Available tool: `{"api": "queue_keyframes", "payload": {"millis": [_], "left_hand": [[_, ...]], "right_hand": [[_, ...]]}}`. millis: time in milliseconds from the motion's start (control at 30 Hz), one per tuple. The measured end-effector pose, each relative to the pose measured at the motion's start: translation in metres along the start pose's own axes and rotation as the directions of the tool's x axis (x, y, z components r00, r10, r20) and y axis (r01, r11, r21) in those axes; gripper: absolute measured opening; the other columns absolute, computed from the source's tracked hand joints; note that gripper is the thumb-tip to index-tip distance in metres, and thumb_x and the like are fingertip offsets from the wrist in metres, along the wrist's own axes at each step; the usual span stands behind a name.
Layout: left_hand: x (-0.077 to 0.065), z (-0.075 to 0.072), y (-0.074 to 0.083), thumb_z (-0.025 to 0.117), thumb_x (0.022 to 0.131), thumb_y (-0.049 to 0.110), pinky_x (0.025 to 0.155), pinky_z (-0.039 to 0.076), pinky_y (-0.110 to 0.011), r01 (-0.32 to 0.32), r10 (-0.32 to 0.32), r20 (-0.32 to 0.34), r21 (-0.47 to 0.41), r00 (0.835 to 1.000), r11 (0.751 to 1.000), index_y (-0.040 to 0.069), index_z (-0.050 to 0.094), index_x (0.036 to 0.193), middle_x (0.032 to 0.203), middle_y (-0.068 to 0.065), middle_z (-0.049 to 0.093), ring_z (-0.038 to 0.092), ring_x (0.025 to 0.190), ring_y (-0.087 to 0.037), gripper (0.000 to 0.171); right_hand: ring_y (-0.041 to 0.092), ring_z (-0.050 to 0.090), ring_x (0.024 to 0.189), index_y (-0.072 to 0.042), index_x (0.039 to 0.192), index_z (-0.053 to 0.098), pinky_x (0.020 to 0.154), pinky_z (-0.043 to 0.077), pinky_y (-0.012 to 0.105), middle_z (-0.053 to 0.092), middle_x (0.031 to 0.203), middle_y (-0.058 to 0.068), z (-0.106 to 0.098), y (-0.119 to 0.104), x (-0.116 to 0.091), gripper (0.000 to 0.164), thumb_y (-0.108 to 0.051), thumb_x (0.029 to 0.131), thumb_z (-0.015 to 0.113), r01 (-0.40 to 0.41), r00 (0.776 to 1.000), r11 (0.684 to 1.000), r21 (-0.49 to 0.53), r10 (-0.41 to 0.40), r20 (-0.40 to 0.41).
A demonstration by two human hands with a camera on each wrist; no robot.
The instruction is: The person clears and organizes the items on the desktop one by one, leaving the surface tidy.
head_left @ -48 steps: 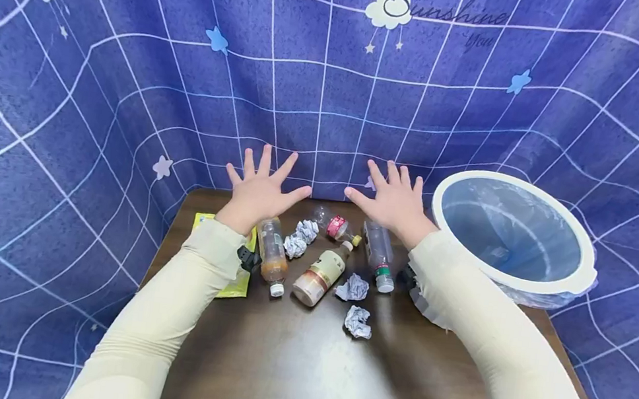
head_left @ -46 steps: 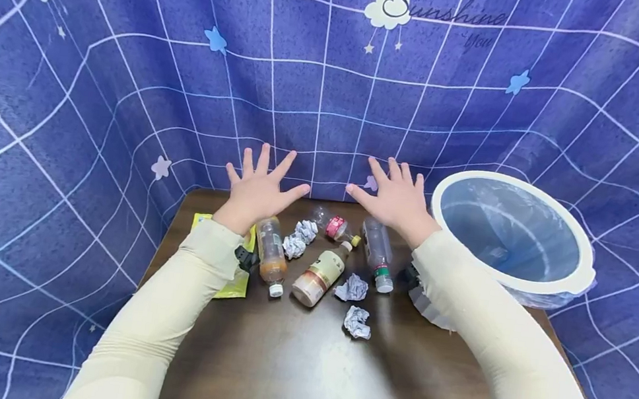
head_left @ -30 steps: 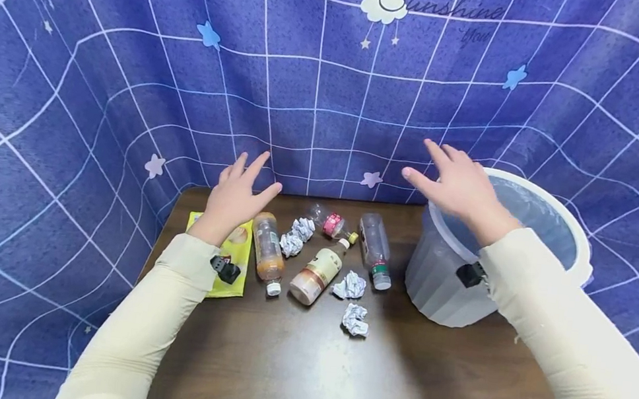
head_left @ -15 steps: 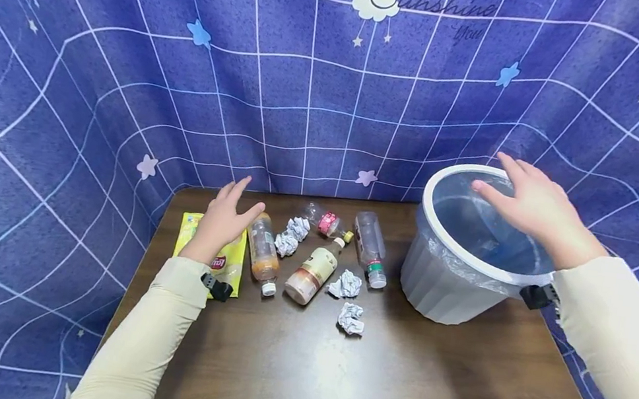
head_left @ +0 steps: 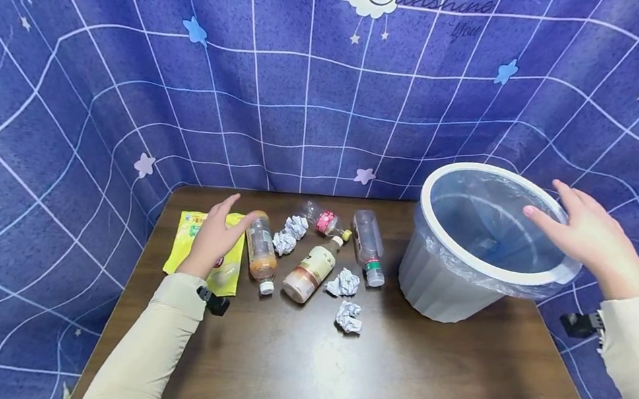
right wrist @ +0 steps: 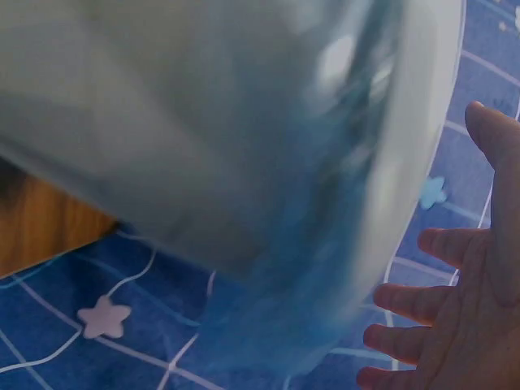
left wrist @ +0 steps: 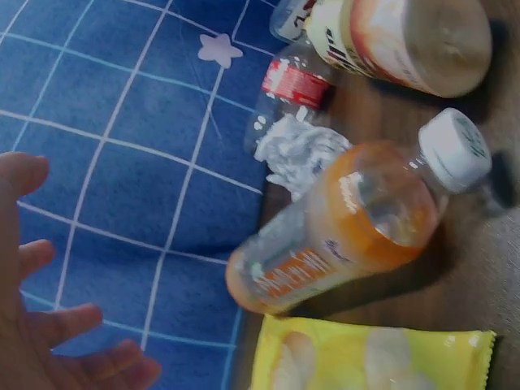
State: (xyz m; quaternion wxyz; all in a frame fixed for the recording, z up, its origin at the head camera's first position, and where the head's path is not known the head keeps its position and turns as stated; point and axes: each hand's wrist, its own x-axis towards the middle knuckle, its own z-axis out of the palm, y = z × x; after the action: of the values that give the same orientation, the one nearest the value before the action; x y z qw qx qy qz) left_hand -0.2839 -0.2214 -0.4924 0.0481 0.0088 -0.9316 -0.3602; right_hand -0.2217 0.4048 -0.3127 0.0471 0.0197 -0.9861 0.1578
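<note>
My left hand [head_left: 215, 239] hovers over a yellow snack bag [head_left: 231, 267], fingers relaxed and holding nothing. Just right of it lies a clear bottle with an orange band and white cap [head_left: 262, 252]. At the right side of the bin's rim, my right hand [head_left: 593, 234] is held with its fingers spread and nothing in them. The grey bin [head_left: 441, 278] has a white rim and a clear bluish liner [right wrist: 301, 236]. In the right wrist view the fingers are beside that rim.
On the brown table [head_left: 393, 381] lie crumpled papers [head_left: 349, 317], a cream-labelled bottle [head_left: 312, 269], a red-labelled bottle [head_left: 325, 222] and a clear bottle with a green band [head_left: 369, 247]. A blue gridded curtain [head_left: 334, 81] hangs close behind and beside the table.
Both hands were raised and spread near the curtain. The left has come back and down over the snack bag; the right has swung rightward across the bin to its far right side.
</note>
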Motion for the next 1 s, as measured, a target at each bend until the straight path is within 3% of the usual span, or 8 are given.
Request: {"api": "queue_keyframes", "payload": {"millis": [167, 333, 467, 667, 833, 1000], "left_hand": [[-0.005, -0.002, -0.027, 0.052, 0.099, 0.059, 0.109, 0.034, -0.066, 0.014, -0.02, -0.064, -0.08, 0.998, 0.997, 0.028, 0.031, 0.159, 0.16, -0.019, 0.033, 0.038, 0.139, -0.048, 0.071], [-0.012, -0.009, -0.067, 0.055, 0.103, 0.041, 0.104, 0.042, -0.06, 0.009, -0.028, -0.11, -0.164, 0.994, 0.986, 0.021, 0.037, 0.157, 0.152, -0.023, 0.043, 0.051, 0.127, -0.048, 0.06], [-0.018, -0.016, -0.098, 0.055, 0.103, 0.037, 0.101, 0.045, -0.059, 0.027, -0.06, -0.146, -0.216, 0.988, 0.976, 0.02, 0.041, 0.155, 0.147, -0.023, 0.049, 0.055, 0.122, -0.047, 0.056], [-0.022, -0.024, -0.129, 0.055, 0.104, 0.031, 0.107, 0.04, -0.056, 0.055, -0.116, -0.207, -0.277, 0.971, 0.959, 0.017, 0.045, 0.152, 0.143, -0.023, 0.054, 0.053, 0.126, -0.044, 0.051], [-0.023, -0.021, -0.15, 0.055, 0.104, 0.033, 0.112, 0.036, -0.054, 0.142, -0.215, -0.19, -0.337, 0.958, 0.931, 0.015, 0.043, 0.154, 0.147, -0.021, 0.051, 0.047, 0.133, -0.039, 0.054], [-0.021, -0.021, -0.166, 0.056, 0.104, 0.032, 0.113, 0.035, -0.053, 0.179, -0.258, -0.184, -0.363, 0.948, 0.915, 0.012, 0.042, 0.154, 0.148, -0.023, 0.048, 0.044, 0.137, -0.038, 0.056]], "right_hand": [[0.061, 0.023, 0.138, 0.003, 0.158, 0.017, 0.104, 0.02, 0.075, 0.024, 0.151, 0.042, 0.006, 0.018, -0.006, 0.087, -0.055, 0.101, 0.047, -0.027, 1.0, 1.0, -0.003, 0.027, -0.004], [0.062, 0.02, 0.139, 0.009, 0.156, 0.016, 0.11, 0.017, 0.072, 0.022, 0.15, 0.045, 0.016, 0.029, -0.006, 0.085, -0.05, 0.102, 0.046, -0.026, 1.0, 0.999, 0.039, 0.026, 0.0], [0.063, 0.02, 0.138, 0.013, 0.154, 0.017, 0.112, 0.016, 0.07, 0.023, 0.148, 0.047, 0.022, 0.035, -0.005, 0.085, -0.048, 0.102, 0.046, -0.021, 1.0, 0.997, 0.072, 0.021, 0.001], [0.066, 0.023, 0.134, 0.011, 0.155, 0.014, 0.108, 0.019, 0.073, 0.024, 0.148, 0.047, 0.024, 0.039, -0.012, 0.084, -0.048, 0.103, 0.044, -0.065, 0.997, 0.993, 0.101, 0.06, 0.049], [0.071, 0.021, 0.13, 0.001, 0.159, 0.005, 0.102, 0.021, 0.078, 0.018, 0.152, 0.044, 0.024, 0.044, -0.019, 0.081, -0.052, 0.105, 0.034, -0.142, 0.985, 0.983, 0.115, 0.129, 0.111], [0.072, 0.017, 0.131, -0.003, 0.16, -0.002, 0.102, 0.018, 0.079, 0.01, 0.154, 0.042, 0.03, 0.05, -0.021, 0.079, -0.051, 0.106, 0.03, -0.162, 0.982, 0.975, 0.149, 0.146, 0.118]]}}
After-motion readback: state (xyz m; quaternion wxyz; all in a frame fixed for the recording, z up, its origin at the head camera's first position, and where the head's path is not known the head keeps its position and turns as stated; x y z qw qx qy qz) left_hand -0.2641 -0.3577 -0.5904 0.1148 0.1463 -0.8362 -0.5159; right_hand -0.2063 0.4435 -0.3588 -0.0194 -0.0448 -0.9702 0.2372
